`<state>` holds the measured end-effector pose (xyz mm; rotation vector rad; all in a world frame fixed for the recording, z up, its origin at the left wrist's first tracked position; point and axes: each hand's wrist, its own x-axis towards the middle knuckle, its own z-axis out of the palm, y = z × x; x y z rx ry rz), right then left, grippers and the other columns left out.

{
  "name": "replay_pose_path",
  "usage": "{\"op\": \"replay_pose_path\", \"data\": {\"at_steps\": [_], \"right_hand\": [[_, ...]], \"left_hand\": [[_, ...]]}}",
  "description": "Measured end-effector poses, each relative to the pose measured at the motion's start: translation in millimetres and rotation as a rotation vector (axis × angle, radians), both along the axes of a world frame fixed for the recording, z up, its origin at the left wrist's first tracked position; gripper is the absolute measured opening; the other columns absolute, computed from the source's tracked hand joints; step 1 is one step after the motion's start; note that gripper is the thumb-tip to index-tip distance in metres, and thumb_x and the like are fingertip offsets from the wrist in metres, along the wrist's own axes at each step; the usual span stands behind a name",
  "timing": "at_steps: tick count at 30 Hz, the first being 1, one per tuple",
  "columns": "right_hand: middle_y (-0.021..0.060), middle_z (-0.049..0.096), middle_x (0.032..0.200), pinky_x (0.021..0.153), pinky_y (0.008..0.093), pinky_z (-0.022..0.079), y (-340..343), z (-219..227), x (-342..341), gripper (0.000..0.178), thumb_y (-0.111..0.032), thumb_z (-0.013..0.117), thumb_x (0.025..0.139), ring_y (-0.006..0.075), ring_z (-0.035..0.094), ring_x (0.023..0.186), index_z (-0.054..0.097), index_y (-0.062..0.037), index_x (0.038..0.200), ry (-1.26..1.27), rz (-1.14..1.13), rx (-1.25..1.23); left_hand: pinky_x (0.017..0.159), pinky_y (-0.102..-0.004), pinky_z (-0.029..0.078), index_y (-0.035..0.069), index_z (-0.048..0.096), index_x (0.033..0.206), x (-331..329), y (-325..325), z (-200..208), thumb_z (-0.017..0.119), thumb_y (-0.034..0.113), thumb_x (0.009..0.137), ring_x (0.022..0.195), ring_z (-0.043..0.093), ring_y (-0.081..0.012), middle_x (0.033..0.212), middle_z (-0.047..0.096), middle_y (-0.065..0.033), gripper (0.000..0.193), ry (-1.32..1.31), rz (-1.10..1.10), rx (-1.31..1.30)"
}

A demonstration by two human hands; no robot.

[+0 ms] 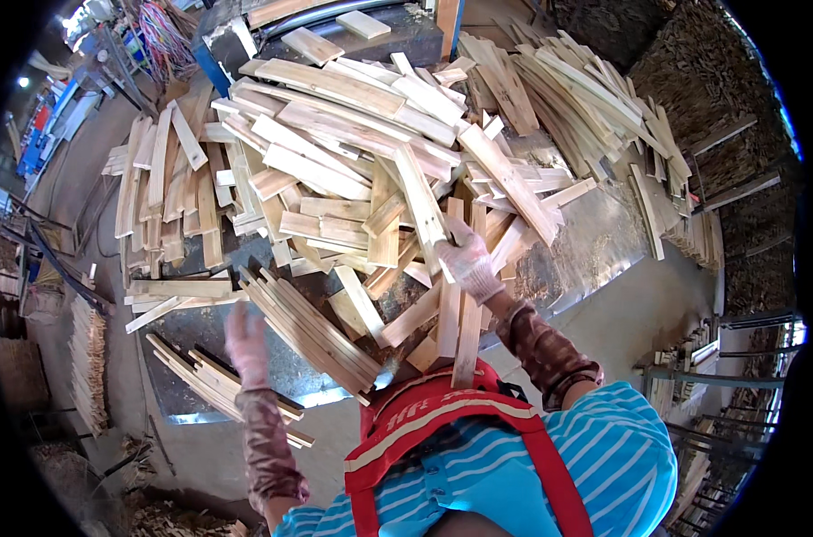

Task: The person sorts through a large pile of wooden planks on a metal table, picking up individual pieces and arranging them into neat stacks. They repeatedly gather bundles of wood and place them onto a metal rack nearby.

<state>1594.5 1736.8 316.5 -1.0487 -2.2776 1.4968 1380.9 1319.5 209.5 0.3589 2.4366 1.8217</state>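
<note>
My right hand [469, 262], in a pale work glove, grips the near end of a wooden slat [417, 204] that leans over a large jumbled pile of slats [335, 134]. My left hand [246, 342], also gloved, is blurred but looks stretched out, with nothing visible in it. It is over the left part of the metal-topped table, between two neat groups of slats. One bundle of narrow slats [312, 331] lies slanted to its right. A smaller group of slats [205, 385] lies to its left and partly under it, overhanging the table's near edge.
A bare metal tabletop [594, 237] shows at right. Slats hang over the table's left side [169, 179], and more are heaped at far right [594, 98]. A machine bed [397, 45] stands behind the pile. Loose slats [456, 313] jut toward my red apron [433, 407].
</note>
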Motion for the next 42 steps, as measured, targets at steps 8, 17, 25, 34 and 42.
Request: {"op": "replay_pose_path", "data": {"at_steps": [8, 17, 25, 34, 42], "right_hand": [[0.0245, 0.066, 0.119, 0.078, 0.0460, 0.057, 43, 3, -48, 0.086, -0.037, 0.068, 0.086, 0.0317, 0.070, 0.092, 0.028, -0.0005, 0.153, -0.451, 0.264, 0.432], [0.0224, 0.069, 0.105, 0.085, 0.0476, 0.057, 81, -51, -29, 0.056, -0.017, 0.064, 0.083, 0.0396, 0.070, 0.100, 0.048, -0.0039, 0.135, -0.102, 0.104, 0.395], [0.0141, 0.069, 0.099, 0.075, 0.0326, 0.060, 149, 96, -9, 0.055, -0.005, 0.078, 0.078, 0.0213, 0.069, 0.088, 0.054, 0.0050, 0.126, 0.516, -0.090, -0.194], [0.0140, 0.067, 0.108, 0.094, 0.0336, 0.050, -11, 12, -5, 0.052, -0.032, 0.082, 0.079, 0.0218, 0.064, 0.102, 0.061, 0.0015, 0.113, 0.348, -0.141, -0.924], [0.0112, 0.065, 0.096, 0.080, 0.0369, 0.052, -16, -21, 20, 0.052, -0.034, 0.078, 0.085, 0.0215, 0.063, 0.091, 0.055, 0.0006, 0.116, 0.268, -0.144, -0.696]], "left_hand": [[0.112, -0.0471, 0.034, 0.012, 0.048, 0.138, 72, 314, 85, 0.074, 0.035, 0.080, 0.127, 0.049, -0.0315, 0.129, 0.059, -0.0123, 0.067, 0.715, -0.428, -0.984], [0.090, -0.0474, 0.051, 0.015, 0.047, 0.136, 46, 359, 119, 0.063, 0.041, 0.094, 0.111, 0.064, -0.0338, 0.117, 0.064, -0.0152, 0.051, 0.571, -0.633, -1.329], [0.073, -0.0345, 0.055, -0.002, 0.052, 0.139, 14, 224, 249, 0.063, 0.050, 0.093, 0.081, 0.068, -0.0222, 0.097, 0.070, -0.0113, 0.070, -0.025, -0.628, -0.884], [0.094, -0.0336, 0.054, 0.005, 0.031, 0.155, 180, 234, 131, 0.068, 0.024, 0.096, 0.107, 0.062, -0.0167, 0.121, 0.062, -0.0065, 0.073, -0.531, -0.599, 0.183], [0.106, -0.0472, 0.048, 0.019, 0.016, 0.159, 211, 257, 111, 0.068, -0.001, 0.091, 0.132, 0.051, -0.0301, 0.143, 0.049, -0.0143, 0.088, -0.922, -0.580, 0.510]]}}
